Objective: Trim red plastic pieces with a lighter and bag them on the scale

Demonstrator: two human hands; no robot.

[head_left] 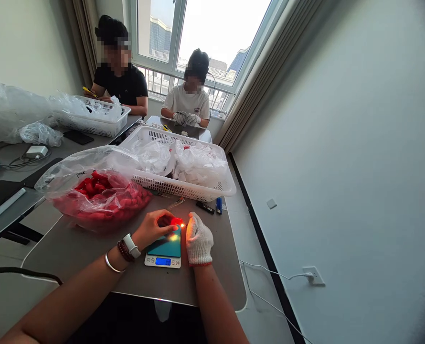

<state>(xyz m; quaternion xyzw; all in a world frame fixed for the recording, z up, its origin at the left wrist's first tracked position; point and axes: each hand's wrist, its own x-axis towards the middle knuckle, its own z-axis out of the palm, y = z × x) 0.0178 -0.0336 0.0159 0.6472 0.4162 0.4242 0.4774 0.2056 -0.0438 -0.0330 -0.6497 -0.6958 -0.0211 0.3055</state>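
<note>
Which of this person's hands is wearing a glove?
The right hand wears a white knit glove with a red cuff; the left hand is bare, with a wristwatch on its wrist.

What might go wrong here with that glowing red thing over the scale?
The glowing red piece sits right against the knit glove on the right hand. If the orange glow is a flame, which I cannot tell, the glove might scorch. The clear plastic bag of red pieces lies near the left hand, so it might catch too. Both hands are also over the digital scale, so touching it might throw off the reading.
</note>
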